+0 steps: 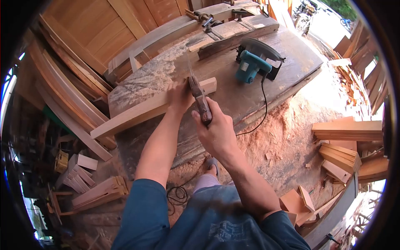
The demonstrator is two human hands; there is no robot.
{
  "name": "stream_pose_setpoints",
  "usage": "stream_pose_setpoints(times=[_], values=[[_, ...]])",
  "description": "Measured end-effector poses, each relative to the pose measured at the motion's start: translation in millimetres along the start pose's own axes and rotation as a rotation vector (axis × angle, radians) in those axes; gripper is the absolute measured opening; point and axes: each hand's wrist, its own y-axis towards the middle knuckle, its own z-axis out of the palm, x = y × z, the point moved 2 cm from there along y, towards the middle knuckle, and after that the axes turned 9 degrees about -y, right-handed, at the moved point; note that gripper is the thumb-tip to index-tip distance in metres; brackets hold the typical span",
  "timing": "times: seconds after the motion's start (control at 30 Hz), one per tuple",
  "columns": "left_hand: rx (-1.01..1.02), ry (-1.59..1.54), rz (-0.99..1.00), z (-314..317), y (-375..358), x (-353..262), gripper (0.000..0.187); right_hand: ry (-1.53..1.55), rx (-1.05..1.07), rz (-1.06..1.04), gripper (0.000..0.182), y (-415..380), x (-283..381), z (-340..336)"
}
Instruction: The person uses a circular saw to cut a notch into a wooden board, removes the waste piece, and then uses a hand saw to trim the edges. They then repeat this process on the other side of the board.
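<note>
My right hand (pixel 217 129) is wrapped around the dark brown handle of a handsaw (pixel 201 101). The saw's thin blade points away from me and is hard to make out from above. Just left of the saw, my left hand (pixel 179 98) grips a pale, slightly curved wooden board (pixel 139 109), its fingers partly blurred. The board lies across the worktable (pixel 291 52), with its left end past the table's edge. Its right end shows on the other side of the saw. Whether the teeth touch the wood is hidden.
A teal circular saw (pixel 254 66) rests on the table, its black cord (pixel 264 112) hanging over the edge. Clamps (pixel 208 24) hold curved timber at the back. Planks (pixel 348 129) are stacked at right, wood blocks (pixel 79 173) at lower left. Sawdust (pixel 271 137) covers the floor.
</note>
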Motion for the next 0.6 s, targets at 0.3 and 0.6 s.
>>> stream_pose_setpoints(times=[0.3, 0.6], values=[[0.274, 0.03, -0.18, 3.2, 30.3, 16.4, 0.052, 0.063, -0.08, -0.014, 0.056, -54.7, -32.4, 0.6], [0.435, -0.007, -0.223, 10.2, 62.3, 26.9, 0.045, -0.201, -0.128, -0.023, 0.062, -225.3, -30.5, -80.4]])
